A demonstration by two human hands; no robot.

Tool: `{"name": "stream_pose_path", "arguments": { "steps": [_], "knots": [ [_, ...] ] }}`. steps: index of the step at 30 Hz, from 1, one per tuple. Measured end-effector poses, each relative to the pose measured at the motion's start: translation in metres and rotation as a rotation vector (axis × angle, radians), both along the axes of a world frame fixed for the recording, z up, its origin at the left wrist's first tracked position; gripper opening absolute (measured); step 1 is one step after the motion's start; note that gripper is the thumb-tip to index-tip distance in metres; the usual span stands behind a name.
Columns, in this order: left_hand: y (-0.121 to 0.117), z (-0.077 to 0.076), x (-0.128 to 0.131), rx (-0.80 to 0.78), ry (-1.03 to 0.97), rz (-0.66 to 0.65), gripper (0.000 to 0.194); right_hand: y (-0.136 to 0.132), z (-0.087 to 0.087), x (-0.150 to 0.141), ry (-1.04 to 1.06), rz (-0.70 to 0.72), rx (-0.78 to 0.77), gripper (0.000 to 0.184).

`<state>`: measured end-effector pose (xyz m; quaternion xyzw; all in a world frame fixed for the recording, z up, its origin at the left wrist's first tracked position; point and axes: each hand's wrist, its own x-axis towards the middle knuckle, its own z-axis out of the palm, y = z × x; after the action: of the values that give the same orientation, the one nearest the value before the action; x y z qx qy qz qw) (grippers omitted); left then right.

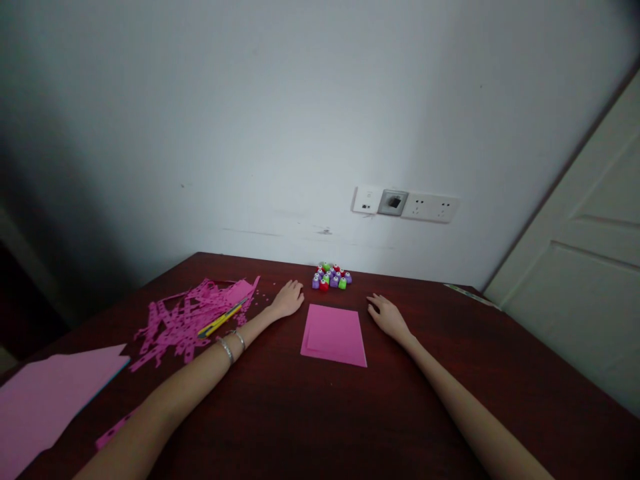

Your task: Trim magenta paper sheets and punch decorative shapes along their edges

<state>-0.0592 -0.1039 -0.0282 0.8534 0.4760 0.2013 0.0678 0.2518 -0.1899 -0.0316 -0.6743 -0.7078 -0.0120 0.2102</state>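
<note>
At the left edge, a stack of pink sheets is cut off by the frame; beside it, a punched pink strip is partly hidden by the left forearm. Next lies a tangle of pink paper scraps, its individual pieces hard to separate, with a yellow tool of unclear type across it. The left hand rests palm down on the dark table, fingers extended and holding nothing. Between the hands, clustered small colored objects, the rear ones partly covered by those in front, stand behind a flat pink paper. The right hand rests just right of this paper, fingers slightly bent and apart, gripping nothing. Farther right lie a narrow strip, its markings illegible, and a cropped white door.
</note>
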Motion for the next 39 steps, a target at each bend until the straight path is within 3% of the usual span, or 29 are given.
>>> {"name": "stream_pose_path", "arguments": {
  "steps": [17, 23, 28, 39],
  "knots": [
    [0.005, -0.002, 0.002, -0.01, 0.047, 0.041, 0.035, 0.011, -0.01, 0.008, -0.035, 0.006, 0.003, 0.041],
    [0.027, 0.018, 0.007, -0.084, -0.021, 0.097, 0.039, 0.01, -0.008, 0.008, -0.037, 0.011, 0.001, 0.042],
    [0.05, 0.03, 0.01, -0.187, -0.141, -0.039, 0.052, 0.01, -0.006, 0.009, -0.052, 0.009, -0.002, 0.042],
    [0.049, 0.019, 0.025, -0.079, -0.086, 0.018, 0.041, 0.011, -0.009, 0.009, -0.033, 0.017, 0.031, 0.041]
  ]
}}
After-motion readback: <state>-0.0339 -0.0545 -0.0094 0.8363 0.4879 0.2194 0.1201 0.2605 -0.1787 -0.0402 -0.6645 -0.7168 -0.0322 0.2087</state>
